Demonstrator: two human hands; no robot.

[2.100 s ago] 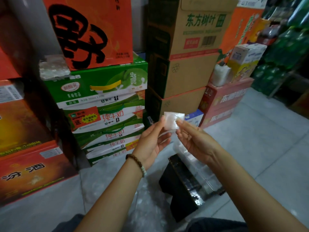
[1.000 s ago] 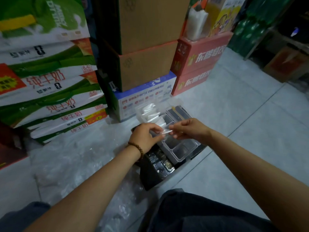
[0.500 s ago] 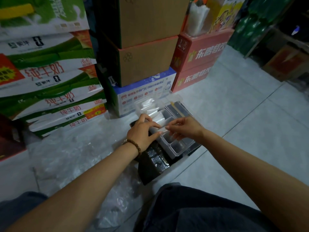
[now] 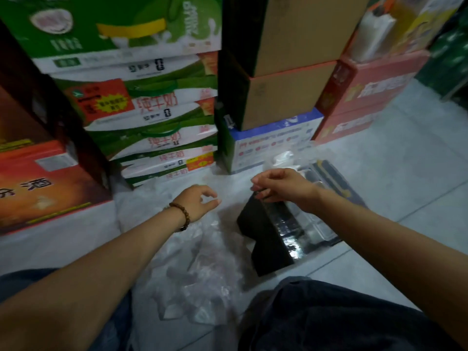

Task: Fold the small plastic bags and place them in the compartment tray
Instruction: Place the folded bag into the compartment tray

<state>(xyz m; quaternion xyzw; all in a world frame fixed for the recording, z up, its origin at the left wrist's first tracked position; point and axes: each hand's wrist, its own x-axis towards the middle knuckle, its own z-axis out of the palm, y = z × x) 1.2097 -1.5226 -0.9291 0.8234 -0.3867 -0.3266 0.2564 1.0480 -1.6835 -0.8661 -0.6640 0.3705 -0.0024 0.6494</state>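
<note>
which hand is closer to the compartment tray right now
Right. The right hand hangs over the compartment tray; the left hand is off to the tray's left, over the loose plastic bags on the floor.

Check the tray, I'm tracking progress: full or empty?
Partly filled: folded bags sit in the tray at its far end; near compartments look empty; right hand hides the middle.

The compartment tray (image 4: 316, 230) is of clear plastic and stands slanted on a black box (image 4: 268, 239), right of centre, partly hidden. In its far end lie white folded bags (image 4: 281, 158), blurred. A loose pile of clear small plastic bags (image 4: 195, 274) is spread on the floor at lower centre.
</note>
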